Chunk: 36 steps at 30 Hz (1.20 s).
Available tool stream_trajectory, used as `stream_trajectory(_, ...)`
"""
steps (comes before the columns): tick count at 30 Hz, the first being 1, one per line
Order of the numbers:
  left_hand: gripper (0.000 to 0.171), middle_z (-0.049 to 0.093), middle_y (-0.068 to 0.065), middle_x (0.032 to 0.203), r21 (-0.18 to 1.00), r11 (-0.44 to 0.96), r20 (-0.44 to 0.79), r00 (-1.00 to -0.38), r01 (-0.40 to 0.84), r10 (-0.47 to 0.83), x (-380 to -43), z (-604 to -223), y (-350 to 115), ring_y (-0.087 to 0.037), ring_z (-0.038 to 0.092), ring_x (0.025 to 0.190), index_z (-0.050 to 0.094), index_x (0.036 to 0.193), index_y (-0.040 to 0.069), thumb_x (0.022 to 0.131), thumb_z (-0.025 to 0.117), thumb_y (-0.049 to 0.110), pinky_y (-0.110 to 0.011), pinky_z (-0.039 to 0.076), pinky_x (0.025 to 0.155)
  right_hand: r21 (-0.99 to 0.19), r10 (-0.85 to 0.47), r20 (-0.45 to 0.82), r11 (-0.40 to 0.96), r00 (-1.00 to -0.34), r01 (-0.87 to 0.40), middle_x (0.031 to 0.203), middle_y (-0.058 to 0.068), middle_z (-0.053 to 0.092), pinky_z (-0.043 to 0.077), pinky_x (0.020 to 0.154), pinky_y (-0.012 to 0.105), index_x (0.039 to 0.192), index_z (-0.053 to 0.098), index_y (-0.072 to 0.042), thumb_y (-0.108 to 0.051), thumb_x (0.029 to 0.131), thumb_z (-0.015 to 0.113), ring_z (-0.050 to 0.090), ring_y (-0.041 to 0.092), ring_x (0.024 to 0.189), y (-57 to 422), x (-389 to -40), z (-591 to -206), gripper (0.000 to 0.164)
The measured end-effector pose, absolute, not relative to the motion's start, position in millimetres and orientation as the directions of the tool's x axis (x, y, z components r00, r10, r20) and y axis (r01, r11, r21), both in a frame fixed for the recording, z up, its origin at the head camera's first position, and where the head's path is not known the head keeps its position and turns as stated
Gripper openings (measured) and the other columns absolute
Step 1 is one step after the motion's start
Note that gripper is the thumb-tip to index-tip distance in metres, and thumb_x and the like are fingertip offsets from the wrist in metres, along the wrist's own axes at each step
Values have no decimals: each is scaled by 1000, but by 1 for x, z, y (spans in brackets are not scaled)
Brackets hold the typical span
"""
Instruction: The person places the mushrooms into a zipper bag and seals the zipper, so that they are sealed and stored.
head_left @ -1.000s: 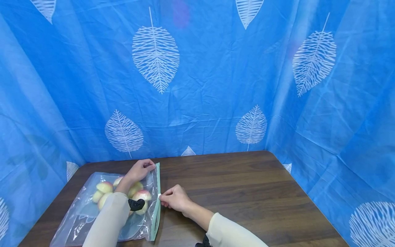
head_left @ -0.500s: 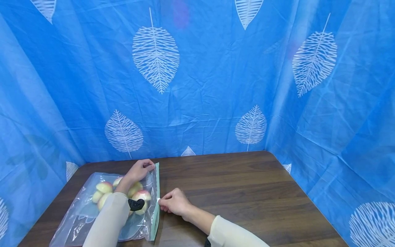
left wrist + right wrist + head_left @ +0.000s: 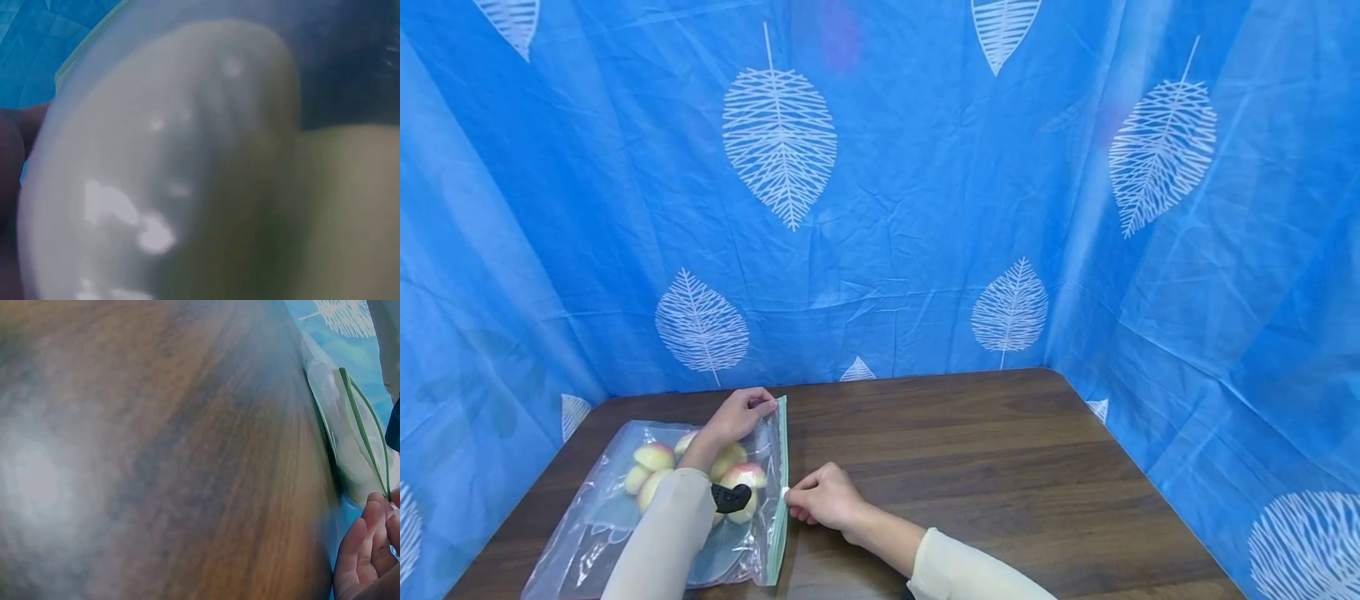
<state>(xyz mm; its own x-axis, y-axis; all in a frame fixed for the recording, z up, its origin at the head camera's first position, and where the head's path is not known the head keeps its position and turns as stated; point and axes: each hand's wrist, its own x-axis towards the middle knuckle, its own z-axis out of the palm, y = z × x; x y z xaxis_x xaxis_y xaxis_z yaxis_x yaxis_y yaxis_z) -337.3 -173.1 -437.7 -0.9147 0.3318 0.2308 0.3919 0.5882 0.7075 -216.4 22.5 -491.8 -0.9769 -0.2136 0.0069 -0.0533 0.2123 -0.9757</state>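
Observation:
A large clear slider zip bag (image 3: 576,533) lies on the left of the table, its green zip edge (image 3: 782,467) facing right. Inside are several pale yellow fruits with a red blush (image 3: 655,455), looking like peaches. My left hand (image 3: 739,417) reaches across the bag and pinches its far corner beside the zip. Between thumb and forefinger my right hand (image 3: 829,497) pinches the small white slider (image 3: 786,493) partway along the zip. In the right wrist view, the green strips (image 3: 359,419) spread apart in a narrow loop beyond the right fingers. Fruit under plastic (image 3: 206,156) fills the left wrist view, blurred.
The dark wooden table (image 3: 970,450) stretches to the right of the bag. A blue curtain with white leaf prints (image 3: 887,208) hangs behind and along both sides. A black wrist strap (image 3: 732,498) sits at the left sleeve.
My right hand has drawn the slider a short way along the zip toward the near end. The left hand keeps its hold on the far corner.

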Motion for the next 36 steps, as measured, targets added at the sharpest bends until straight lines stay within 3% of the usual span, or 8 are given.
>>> stream_trajectory(36,15,62,-7,92,708,600,212,-923,372,322,-337,-439,-177,-22,53,83,70,100,3,105,58,10,-37,44,74,-977,-232,26,199,-972,-74,62,1,68,50,51,21,80,80,-2,-2,85,76,58,9,55,26,-191,-494,6)
